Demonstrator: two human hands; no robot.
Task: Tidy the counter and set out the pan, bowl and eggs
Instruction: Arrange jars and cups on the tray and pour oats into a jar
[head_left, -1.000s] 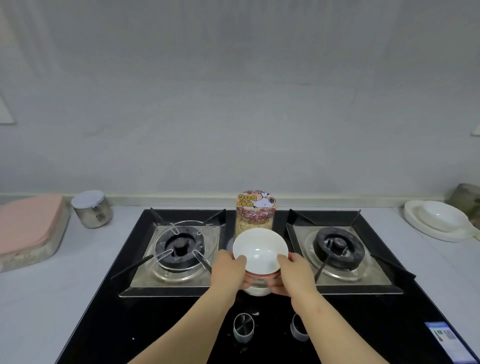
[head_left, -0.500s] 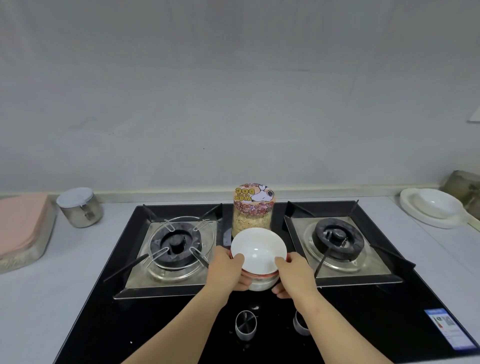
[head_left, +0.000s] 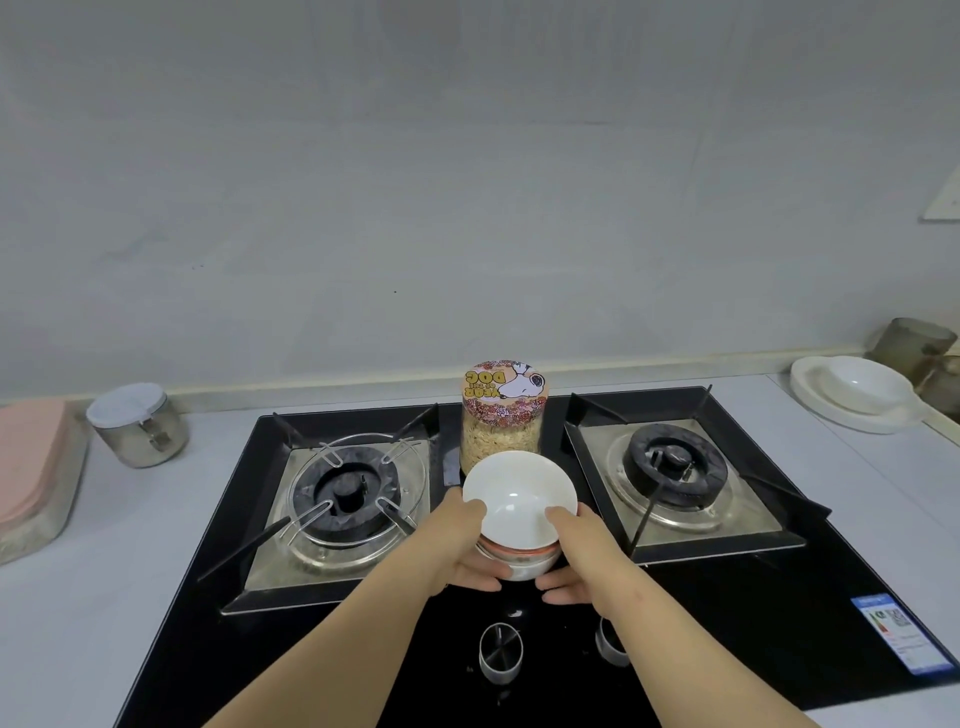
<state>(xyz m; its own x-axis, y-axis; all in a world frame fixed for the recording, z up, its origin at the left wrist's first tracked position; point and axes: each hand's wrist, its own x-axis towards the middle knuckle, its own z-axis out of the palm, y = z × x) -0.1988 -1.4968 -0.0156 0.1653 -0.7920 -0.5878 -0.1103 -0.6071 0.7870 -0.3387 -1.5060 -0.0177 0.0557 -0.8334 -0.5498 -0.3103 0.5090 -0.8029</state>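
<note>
While the head view looks down on a black hob (head_left: 727, 597) set in a pale bench (head_left: 130, 545), two bare forearms reach in from the bottom edge. The left hand (head_left: 457, 540) and right hand (head_left: 582, 561) grip a white bowl (head_left: 519, 499) from either side, with the thumbs over its rim and the fingers (head_left: 483, 579) curled underneath. It is nested in a lower bowl (head_left: 524, 564) with an orange band. The stack is at the middle of the hob, between the left burner (head_left: 348, 493) and right burner (head_left: 672, 465), just in front of a jar (head_left: 503, 415) of pale flakes with a cartoon lid. Whether the stack rests on the glass cannot be told. A knob (head_left: 500, 652) sits nearer the viewer. A lidded tin (head_left: 137, 426) stands far left on the bench, and white plates (head_left: 857, 395) lie far right.
</note>
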